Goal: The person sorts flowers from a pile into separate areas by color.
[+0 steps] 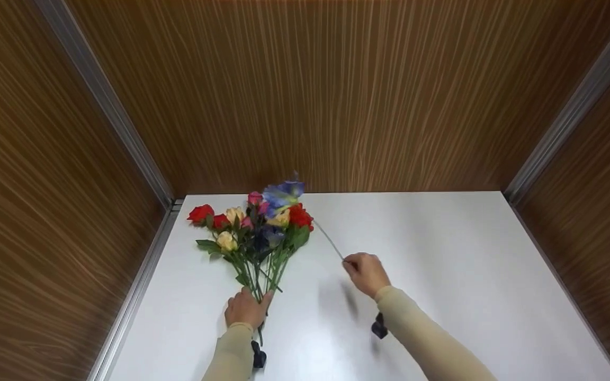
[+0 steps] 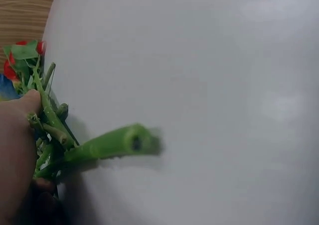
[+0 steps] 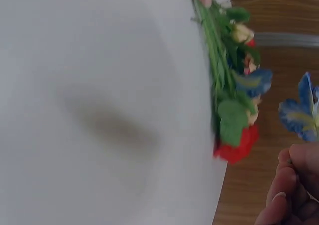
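My left hand [image 1: 245, 309] grips a bunch of artificial flowers by their green stems [image 1: 253, 275], low on the white table. Red roses [image 1: 200, 214], cream blooms [image 1: 226, 241], pink ones [image 1: 254, 198] and a dark blue flower [image 1: 269, 236] fan out beyond it. Thick stem ends [image 2: 112, 143] stick out past the fingers in the left wrist view. To the right, my right hand [image 1: 368, 274] pinches the thin stem [image 1: 329, 239] of a blue and yellow iris [image 1: 284, 196]. Its bloom overlaps the bunch's top in the head view; the right wrist view shows the iris [image 3: 299, 113] apart from the bunch.
The white table [image 1: 432, 264] ends at a wood-grain back panel [image 1: 337, 95]. Similar panels [image 1: 45, 211] rise along the sides, with grey metal rails [image 1: 119, 114] at the corners. A small black device [image 1: 379, 325] hangs under the right wrist.
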Demonstrator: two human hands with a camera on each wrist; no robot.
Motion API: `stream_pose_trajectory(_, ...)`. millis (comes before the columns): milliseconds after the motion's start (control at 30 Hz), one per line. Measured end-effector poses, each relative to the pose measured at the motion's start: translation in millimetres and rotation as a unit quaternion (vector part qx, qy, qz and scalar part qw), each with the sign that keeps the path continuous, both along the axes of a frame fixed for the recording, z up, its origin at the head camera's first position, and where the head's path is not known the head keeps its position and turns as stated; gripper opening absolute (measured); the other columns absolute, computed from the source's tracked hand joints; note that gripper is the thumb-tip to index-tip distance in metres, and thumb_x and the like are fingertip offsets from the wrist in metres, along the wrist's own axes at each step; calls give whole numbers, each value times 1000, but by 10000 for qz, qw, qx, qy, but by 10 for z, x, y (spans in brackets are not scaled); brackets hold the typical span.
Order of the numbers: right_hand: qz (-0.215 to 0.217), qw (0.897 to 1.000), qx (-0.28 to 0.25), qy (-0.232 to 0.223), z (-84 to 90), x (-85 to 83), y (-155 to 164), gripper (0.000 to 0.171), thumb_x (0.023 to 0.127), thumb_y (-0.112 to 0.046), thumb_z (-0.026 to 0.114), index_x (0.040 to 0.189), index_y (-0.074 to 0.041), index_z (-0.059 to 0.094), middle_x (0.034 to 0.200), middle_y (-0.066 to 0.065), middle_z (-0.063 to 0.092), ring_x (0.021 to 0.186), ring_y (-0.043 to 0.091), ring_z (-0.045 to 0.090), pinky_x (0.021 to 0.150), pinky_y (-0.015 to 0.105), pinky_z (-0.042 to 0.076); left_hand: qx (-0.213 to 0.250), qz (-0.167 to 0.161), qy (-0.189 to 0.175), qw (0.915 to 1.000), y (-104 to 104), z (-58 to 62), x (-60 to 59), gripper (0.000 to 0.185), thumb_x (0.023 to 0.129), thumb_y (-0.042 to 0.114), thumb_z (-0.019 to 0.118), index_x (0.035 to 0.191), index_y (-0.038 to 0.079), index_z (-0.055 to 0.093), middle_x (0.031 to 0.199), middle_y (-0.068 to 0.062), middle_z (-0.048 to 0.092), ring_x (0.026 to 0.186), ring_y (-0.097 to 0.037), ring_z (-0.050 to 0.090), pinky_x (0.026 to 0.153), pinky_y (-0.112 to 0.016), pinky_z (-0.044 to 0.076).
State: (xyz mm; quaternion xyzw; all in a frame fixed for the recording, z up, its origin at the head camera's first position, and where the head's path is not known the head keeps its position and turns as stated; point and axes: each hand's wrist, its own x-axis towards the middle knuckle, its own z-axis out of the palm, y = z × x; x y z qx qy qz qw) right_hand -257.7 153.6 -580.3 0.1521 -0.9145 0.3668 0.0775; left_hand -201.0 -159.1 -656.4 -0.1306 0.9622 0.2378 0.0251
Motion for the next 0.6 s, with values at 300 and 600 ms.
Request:
stream_pose_trajectory(300,-840,9961,211,159,-224,-54,1083,12,89,-5,66,95,2,73,90,16,71,86,34,67,81,48,51,48,22,21,10000,-12,-10,1,80,89,64,51,129,-5,49,111,-21,59,103,-37,54,88,-52,42)
stream_pose_trajectory(600,-1846,9791,185,-830,-239,180,2144,29,98,-17,53,115,4,66,110,25,65,103,44,60,88,55,45,-33,-41,27,10000,-14,-7,-3,81,89,66,50,128,-5,50,109,-21,60,102,-37,55,86,-52,43)
